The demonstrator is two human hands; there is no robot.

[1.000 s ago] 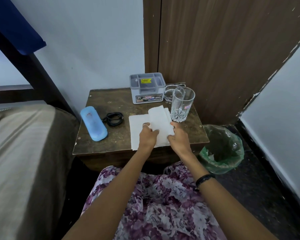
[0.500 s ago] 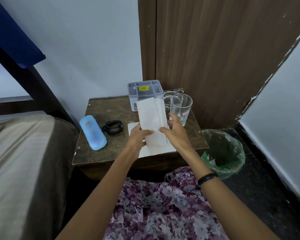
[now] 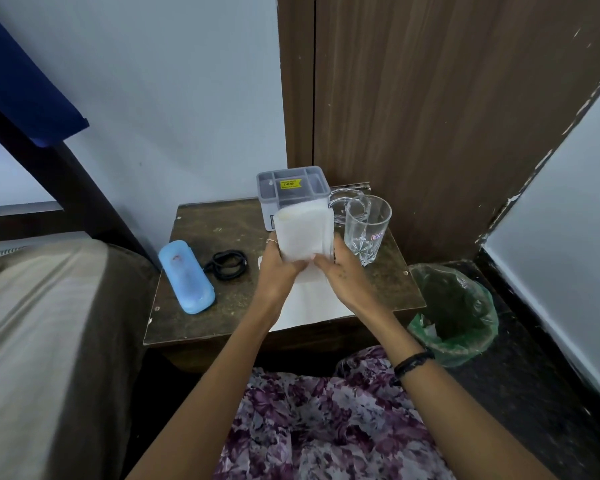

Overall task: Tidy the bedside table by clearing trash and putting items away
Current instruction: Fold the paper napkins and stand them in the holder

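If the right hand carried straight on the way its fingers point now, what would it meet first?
The right hand points up-left into the folded tissue it pinches; past that, probably the grey organizer box, though depth is unclear.

We see a pale blue-grey wall behind a worn, dark wooden bedside table that stands in the corner beside a brown wood-grain panel. To our left lies a bed under a beige and brown cover, with a dark frame post rising slantwise and a blue cloth hanging over it. To our right the floor is dark, and a white wall with a chipped edge runs along it under soft, even light.
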